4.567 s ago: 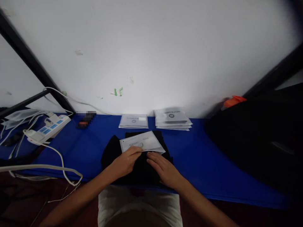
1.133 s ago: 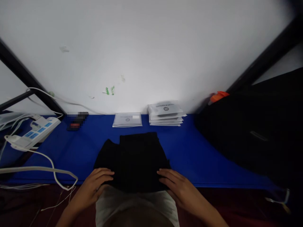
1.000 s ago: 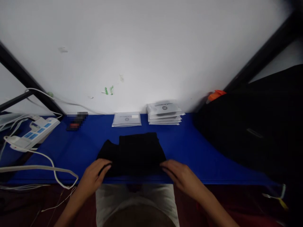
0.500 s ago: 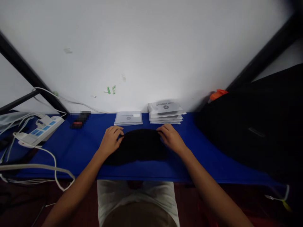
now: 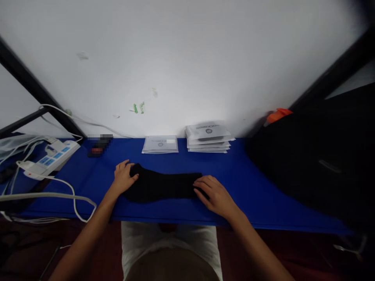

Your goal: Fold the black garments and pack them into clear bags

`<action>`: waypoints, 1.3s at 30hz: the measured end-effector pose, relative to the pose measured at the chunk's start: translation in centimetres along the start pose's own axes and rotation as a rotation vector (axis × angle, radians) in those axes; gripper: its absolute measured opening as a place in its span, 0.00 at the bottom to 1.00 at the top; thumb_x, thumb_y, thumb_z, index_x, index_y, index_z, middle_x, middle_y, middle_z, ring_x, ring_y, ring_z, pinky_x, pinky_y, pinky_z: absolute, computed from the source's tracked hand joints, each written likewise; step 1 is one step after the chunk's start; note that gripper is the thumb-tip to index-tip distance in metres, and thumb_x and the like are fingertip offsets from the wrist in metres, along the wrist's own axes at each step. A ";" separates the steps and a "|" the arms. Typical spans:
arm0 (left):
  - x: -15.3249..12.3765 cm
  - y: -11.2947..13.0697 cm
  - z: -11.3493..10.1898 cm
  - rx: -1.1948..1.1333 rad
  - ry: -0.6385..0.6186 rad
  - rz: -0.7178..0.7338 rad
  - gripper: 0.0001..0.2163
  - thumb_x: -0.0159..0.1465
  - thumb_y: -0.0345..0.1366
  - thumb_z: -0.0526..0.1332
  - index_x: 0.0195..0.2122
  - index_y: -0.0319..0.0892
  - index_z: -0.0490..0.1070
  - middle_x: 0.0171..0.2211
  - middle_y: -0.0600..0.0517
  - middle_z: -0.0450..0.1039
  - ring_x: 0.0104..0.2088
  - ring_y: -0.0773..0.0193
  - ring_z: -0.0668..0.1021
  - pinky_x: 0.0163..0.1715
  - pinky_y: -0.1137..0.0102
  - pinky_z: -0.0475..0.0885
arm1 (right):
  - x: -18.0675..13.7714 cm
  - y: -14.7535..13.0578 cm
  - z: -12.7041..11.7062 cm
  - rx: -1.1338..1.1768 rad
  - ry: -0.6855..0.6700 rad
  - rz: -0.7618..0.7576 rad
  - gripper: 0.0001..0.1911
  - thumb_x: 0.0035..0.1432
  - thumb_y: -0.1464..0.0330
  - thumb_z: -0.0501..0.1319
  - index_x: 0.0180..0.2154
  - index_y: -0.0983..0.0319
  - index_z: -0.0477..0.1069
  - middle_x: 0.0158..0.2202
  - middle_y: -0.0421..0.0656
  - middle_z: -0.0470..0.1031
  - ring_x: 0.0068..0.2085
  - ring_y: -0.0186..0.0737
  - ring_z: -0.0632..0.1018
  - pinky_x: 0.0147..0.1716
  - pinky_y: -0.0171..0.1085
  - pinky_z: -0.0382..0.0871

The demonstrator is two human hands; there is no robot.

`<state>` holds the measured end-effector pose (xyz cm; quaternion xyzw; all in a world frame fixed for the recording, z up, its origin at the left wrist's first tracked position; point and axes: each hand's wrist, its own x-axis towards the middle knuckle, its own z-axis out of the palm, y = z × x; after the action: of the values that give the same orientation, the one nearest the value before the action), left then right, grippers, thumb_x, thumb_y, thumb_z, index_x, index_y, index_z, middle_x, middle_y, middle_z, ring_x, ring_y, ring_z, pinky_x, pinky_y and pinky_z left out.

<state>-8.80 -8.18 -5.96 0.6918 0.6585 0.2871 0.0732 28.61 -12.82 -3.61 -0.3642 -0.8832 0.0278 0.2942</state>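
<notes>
A long piece of black cloth [image 5: 166, 186] lies flat on the blue table, broader at its left end and narrower with a straight edge at its right. My left hand [image 5: 123, 178] rests on the broad end, fingers and thumb spread apart over the cloth. On the narrow end lies my right hand [image 5: 212, 194], fingers stretched out over the edge. Just behind the cloth sits a flat, frosted printed packet [image 5: 160, 145]. A stack of several similar packets [image 5: 208, 136] is to its right.
White power strip [image 5: 52, 159] and loose white cables [image 5: 58, 195] occupy the left side. A dark, partly pixelated object [image 5: 99, 147] lies near the wall. A large black mass [image 5: 307, 168], with something orange [image 5: 279, 114] behind it, covers the right side of the blue table [image 5: 252, 203].
The black cloth, earlier bunched and arched between my pinching hands, now lies straighter and flatter. My left hand has moved left and its fingers have spread; my right hand has come nearer and flattened.
</notes>
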 end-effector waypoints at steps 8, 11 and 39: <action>-2.7 1.1 -3.9 -0.186 -0.223 0.293 0.07 0.59 0.29 0.55 0.31 0.44 0.72 0.57 0.48 0.68 0.57 0.54 0.69 0.56 0.54 0.63 | 0.9 0.3 1.8 -0.025 -0.159 0.075 0.09 0.66 0.70 0.54 0.43 0.62 0.72 0.36 0.47 0.74 0.37 0.44 0.75 0.38 0.43 0.72; -4.7 0.9 -4.8 -0.099 -0.326 0.316 0.09 0.61 0.32 0.56 0.29 0.45 0.75 0.57 0.49 0.68 0.58 0.50 0.67 0.56 0.52 0.62 | 0.4 0.4 2.2 -0.023 -0.143 0.107 0.08 0.66 0.70 0.55 0.43 0.62 0.71 0.37 0.48 0.74 0.38 0.45 0.74 0.40 0.44 0.72; -2.9 7.4 0.0 -0.160 -0.149 0.341 0.20 0.62 0.35 0.60 0.56 0.46 0.63 0.41 0.51 0.76 0.43 0.58 0.79 0.57 0.53 0.64 | -0.3 -1.2 2.0 0.190 -0.149 -0.010 0.16 0.66 0.65 0.56 0.53 0.61 0.70 0.53 0.50 0.75 0.58 0.47 0.72 0.56 0.48 0.69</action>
<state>-2.31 -11.83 -3.30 0.8048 0.4994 0.2945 0.1268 27.02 -13.56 -5.08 -0.3271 -0.8979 0.1367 0.2611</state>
